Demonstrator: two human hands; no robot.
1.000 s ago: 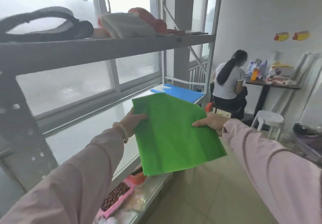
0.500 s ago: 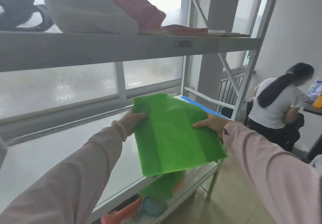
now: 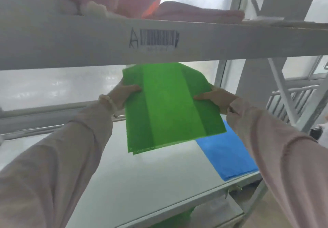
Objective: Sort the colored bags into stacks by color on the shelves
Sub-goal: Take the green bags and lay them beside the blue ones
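A flat, folded green bag [image 3: 170,107] hangs in the air above the white middle shelf [image 3: 145,179], held at both sides. My left hand [image 3: 122,94] grips its left edge with the thumb on top. My right hand [image 3: 216,98] grips its right edge the same way. A blue bag [image 3: 225,155] lies flat on the shelf at the right, partly under the green one. Another bit of green [image 3: 175,219] shows on the shelf below.
The upper shelf beam [image 3: 230,41], marked with a letter A and a barcode, crosses just above the green bag. Pink and white fabric items [image 3: 195,11] lie on top of it. Windows stand behind, and diagonal shelf braces [image 3: 282,89] rise at the right.
I have moved closer and the view has swung left onto the shelves. Both hands have carried the green bag forward in over the middle shelf, under the upper beam.
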